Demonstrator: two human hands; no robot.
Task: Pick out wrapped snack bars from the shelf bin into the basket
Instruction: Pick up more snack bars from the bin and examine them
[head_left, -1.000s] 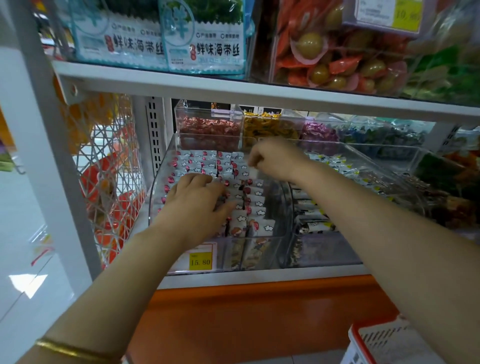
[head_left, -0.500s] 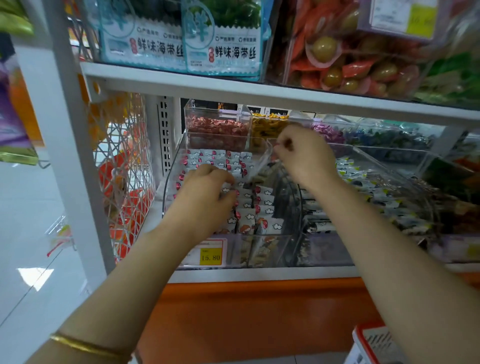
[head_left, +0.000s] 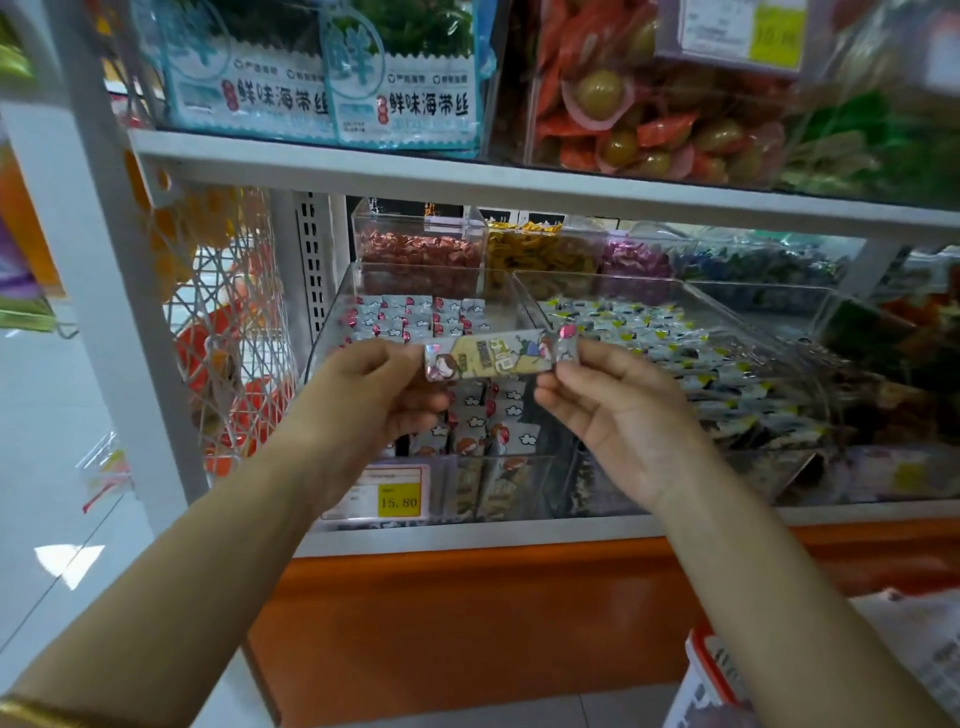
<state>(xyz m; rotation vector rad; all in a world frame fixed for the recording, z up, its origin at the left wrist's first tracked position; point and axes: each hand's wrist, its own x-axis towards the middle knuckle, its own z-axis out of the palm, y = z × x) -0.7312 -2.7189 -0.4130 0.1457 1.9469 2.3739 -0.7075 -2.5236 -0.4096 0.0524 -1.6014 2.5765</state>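
A red-rimmed basket sits low at 5 o'clock. Above it, at the centre, both hands hold one snack bar level: the left hand pinches its 9 o'clock end, and the right hand pinches its 3 o'clock end between thumb and forefinger, the other fingers loose. The bar hangs just over a clear bin full of like bars, with a yellow price tag on its front. At 12 o'clock the upper shelf carries bagged goods.
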